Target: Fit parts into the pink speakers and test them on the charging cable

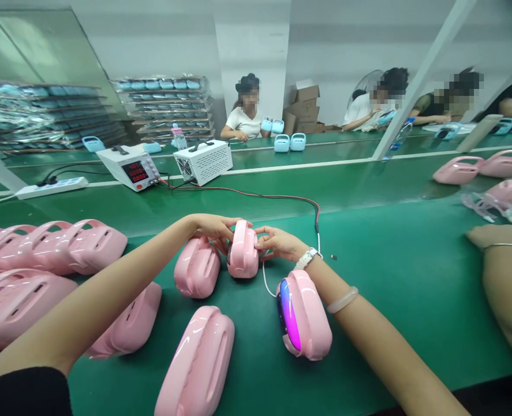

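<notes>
A pink portable speaker (pixel 244 251) with a carry handle stands on the green bench in front of me, between my hands. My left hand (pixel 212 228) is closed around its left side, partly hidden behind it. The fingers of my right hand (pixel 277 242) are closed against its right side; whether they also pinch a plug I cannot tell. A thin white cable (pixel 266 280) hangs below my right hand and runs toward a second pink speaker (pixel 310 318), whose front glows blue and purple. Another pink speaker (pixel 197 268) sits just left of the held one.
More pink speakers (pixel 93 245) crowd the left; another (pixel 197 364) lies nearer me. A power supply (pixel 130 167) with red digits and a white vented box (pixel 204 162) stand behind, with red-black wires (pixel 256 193). A co-worker's arm (pixel 509 289) is at right. A small dark piece (pixel 333 257) lies right.
</notes>
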{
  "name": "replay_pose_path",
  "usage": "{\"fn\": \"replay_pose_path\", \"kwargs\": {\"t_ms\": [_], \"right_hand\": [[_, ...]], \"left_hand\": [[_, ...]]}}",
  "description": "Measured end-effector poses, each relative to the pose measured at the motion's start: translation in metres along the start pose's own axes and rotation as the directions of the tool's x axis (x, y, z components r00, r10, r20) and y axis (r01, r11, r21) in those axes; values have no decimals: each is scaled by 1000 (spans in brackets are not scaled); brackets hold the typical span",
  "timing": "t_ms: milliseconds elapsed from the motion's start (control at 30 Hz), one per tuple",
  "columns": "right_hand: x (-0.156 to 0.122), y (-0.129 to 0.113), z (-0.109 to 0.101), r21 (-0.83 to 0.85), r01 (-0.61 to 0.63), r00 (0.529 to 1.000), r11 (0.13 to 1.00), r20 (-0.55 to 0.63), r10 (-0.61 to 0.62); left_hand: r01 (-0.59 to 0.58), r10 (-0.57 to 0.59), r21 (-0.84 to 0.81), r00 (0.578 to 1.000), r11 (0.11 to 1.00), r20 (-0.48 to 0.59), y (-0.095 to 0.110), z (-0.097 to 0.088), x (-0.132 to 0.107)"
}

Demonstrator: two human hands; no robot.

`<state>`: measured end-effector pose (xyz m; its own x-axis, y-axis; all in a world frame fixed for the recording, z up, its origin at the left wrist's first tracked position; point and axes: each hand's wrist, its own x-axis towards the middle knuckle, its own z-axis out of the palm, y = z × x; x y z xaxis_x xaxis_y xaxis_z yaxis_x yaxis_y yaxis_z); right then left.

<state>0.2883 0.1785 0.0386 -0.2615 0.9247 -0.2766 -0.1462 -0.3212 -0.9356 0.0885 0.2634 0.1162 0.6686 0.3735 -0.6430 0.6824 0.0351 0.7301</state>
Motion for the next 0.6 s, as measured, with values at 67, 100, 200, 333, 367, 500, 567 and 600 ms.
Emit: {"fn": "replay_pose_path", "kwargs": {"t_ms": [67, 100, 200, 333, 367, 500, 567, 600], "right_hand": [[0, -1, 0, -6, -7, 1000, 1000, -1, 7], [0, -2, 0, -13, -15, 1000, 1000, -2, 15], [1, -6, -1, -53, -55, 998, 997, -13, 54], [5, -13, -2, -117, -119, 993, 986, -32, 116], [5, -14, -2, -126, -132, 991, 983, -39, 128], [4, -13, -2, -125, -122, 992, 985, -48, 116], [1, -10, -3, -106, -83, 996, 991, -25, 81], [-1, -8, -3, -96, -60, 998, 994, -12, 59]], "left_hand": [[-4, 4, 15, 1000, 1000, 4, 1, 0, -1], [-6, 6, 17, 1000, 1000, 5, 1, 0, -1], [-19, 19, 0, 1000, 1000, 1, 1, 2, -2], [-38, 38, -5, 999, 999, -8, 0, 3, -1], [-42, 42, -3, 999, 999, -4, 0, 2, 0], [-39, 40, 21, 999, 999, -23, -2, 0, 2], [-45, 46, 35, 998, 998, -39, -2, 1, 2], [-54, 56, 41, 998, 998, -41, -1, 2, 2]]}}
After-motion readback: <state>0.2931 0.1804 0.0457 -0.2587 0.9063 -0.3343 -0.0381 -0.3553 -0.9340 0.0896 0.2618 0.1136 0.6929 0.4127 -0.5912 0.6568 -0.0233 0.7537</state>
